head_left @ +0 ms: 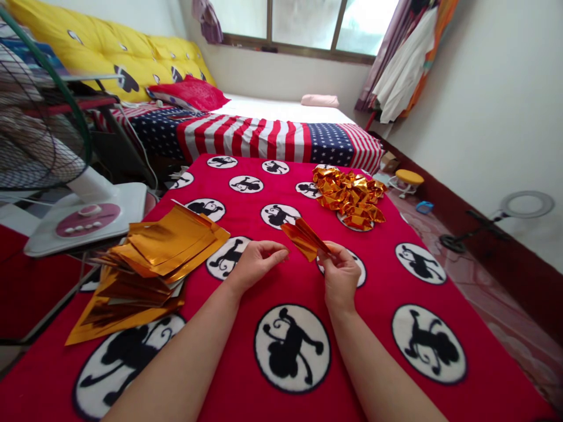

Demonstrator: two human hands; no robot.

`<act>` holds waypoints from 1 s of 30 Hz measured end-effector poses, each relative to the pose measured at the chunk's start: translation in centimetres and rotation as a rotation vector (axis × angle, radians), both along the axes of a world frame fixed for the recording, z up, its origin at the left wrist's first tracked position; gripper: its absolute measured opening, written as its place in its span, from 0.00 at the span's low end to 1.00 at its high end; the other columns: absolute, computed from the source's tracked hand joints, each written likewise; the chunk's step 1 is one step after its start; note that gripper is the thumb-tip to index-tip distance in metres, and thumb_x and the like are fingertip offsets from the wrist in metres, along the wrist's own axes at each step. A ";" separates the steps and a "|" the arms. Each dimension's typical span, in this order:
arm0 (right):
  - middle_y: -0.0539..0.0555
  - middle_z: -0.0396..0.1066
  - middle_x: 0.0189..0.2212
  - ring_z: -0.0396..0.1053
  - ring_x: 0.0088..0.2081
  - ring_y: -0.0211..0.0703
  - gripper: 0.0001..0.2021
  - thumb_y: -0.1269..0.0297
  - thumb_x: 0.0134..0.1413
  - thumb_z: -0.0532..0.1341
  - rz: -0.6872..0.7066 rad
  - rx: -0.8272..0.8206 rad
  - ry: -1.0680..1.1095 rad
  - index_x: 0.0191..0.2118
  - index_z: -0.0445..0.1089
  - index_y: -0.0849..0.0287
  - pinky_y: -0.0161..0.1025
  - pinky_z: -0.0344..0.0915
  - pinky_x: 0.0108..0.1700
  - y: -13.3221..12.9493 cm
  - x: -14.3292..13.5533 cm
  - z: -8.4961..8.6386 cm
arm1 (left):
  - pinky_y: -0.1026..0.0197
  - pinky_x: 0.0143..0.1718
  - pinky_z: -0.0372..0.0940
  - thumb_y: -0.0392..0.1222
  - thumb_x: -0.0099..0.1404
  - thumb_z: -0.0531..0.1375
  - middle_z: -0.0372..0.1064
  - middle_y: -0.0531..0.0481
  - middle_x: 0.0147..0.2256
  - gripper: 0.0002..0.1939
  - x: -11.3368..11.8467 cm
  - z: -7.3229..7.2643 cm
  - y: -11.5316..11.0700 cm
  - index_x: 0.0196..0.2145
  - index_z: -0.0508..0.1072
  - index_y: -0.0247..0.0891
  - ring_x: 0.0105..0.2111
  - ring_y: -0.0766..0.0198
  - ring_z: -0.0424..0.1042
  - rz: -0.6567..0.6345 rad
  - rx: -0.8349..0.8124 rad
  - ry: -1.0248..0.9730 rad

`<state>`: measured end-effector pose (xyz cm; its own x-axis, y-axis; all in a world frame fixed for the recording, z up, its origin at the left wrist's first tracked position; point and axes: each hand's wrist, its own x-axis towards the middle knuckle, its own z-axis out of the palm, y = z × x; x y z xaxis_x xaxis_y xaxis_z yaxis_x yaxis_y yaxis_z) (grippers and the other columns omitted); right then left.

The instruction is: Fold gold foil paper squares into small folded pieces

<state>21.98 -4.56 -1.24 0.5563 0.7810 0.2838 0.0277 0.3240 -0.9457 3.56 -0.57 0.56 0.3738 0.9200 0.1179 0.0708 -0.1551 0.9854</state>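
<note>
Between the thumb and fingers of my right hand (341, 272) is a folded sheet of gold foil paper (305, 239), held above the red cloth and pointing up to the left. My left hand (263, 262) hovers just left of that paper, apart from it, with thumb and fingertips brought together; whether anything small is pinched there I cannot make out. To the left lies a loose stack of flat gold foil paper (176, 237), its sheets fanned and uneven. A heap of folded gold foil pieces (349, 193) sits at the far right of the table.
The red tablecloth (369, 328) with black monkey prints covers the table. A fan (88, 217) stands at the left edge. Beyond is a bed (264, 138) with striped and starred cloth. On the right floor are a yellow stool (409, 177) and a ring light (526, 204).
</note>
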 end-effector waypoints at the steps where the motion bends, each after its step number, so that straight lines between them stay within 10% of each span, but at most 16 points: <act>1: 0.55 0.75 0.35 0.72 0.37 0.44 0.09 0.62 0.48 0.67 -0.001 -0.003 -0.038 0.36 0.75 0.59 0.40 0.69 0.38 0.0 0.0 -0.1 | 0.63 0.35 0.67 0.51 0.59 0.64 0.78 0.45 0.32 0.16 0.0 0.0 0.0 0.35 0.79 0.34 0.32 0.61 0.75 0.001 0.008 0.008; 18: 0.54 0.70 0.41 0.70 0.43 0.42 0.15 0.77 0.57 0.56 0.210 0.142 -0.735 0.42 0.74 0.52 0.41 0.69 0.45 -1.5 -1.9 0.9 | 0.62 0.37 0.66 0.50 0.64 0.60 0.77 0.46 0.35 0.16 0.2 0.5 -0.1 0.38 0.77 0.33 0.35 0.58 0.74 -0.036 0.017 -0.035; 30: 0.57 0.69 0.49 0.69 0.47 0.45 0.16 0.66 0.59 0.59 0.027 0.020 -0.444 0.53 0.66 0.54 0.39 0.69 0.39 -1.5 -1.2 1.6 | 0.66 0.22 0.52 0.44 0.60 0.55 0.60 0.55 0.18 0.14 -0.2 0.4 0.4 0.20 0.65 0.36 0.20 0.70 0.58 -0.018 -0.062 -0.040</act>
<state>20.77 -6.02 0.36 0.3567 0.7850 0.5064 0.4214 0.3486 -0.8372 3.33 -0.16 1.00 0.3868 0.9190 0.0760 0.0290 -0.0945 0.9951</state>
